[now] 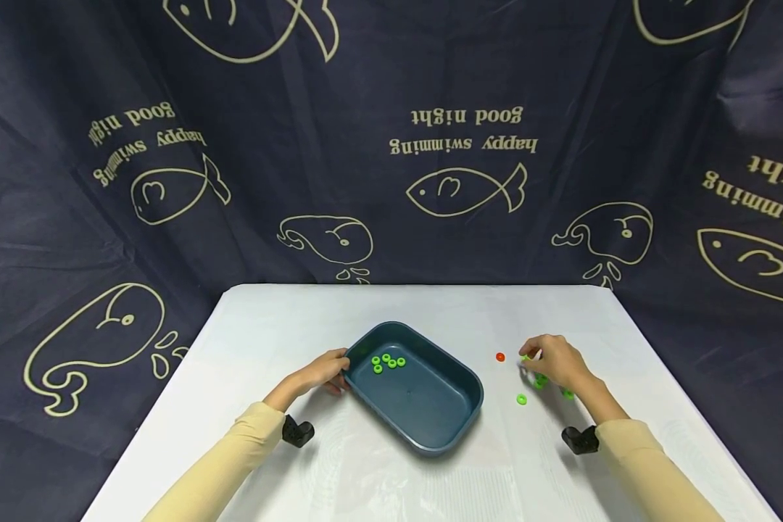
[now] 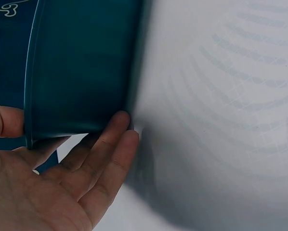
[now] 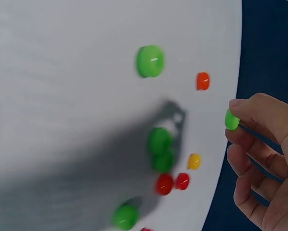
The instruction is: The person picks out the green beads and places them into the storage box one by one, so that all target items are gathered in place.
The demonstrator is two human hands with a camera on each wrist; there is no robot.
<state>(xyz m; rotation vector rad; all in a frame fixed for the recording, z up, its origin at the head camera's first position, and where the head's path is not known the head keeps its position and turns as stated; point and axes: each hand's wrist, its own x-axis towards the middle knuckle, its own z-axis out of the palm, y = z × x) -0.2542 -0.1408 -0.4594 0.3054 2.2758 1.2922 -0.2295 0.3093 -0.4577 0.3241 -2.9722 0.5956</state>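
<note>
A dark blue-green plastic tray (image 1: 407, 406) stands at an angle on the white table, with several small green rings (image 1: 392, 363) grouped in its far left part. My left hand (image 1: 322, 372) holds the tray at its left corner. In the left wrist view the thumb is at the rim and the fingers (image 2: 117, 149) lie along the outer wall. To the right of the tray, my right hand (image 1: 559, 361) pinches one green ring (image 3: 232, 119) between thumb and index finger, above the table. Its other fingers are loosely curled.
Under and around my right hand lie more loose pieces: green rings (image 3: 150, 61), an orange-red piece (image 3: 202, 81), a yellow piece (image 3: 194, 161) and red pieces (image 3: 182, 181). Behind the table (image 1: 287, 312) hangs a dark cloth (image 1: 391, 87) with fish drawings.
</note>
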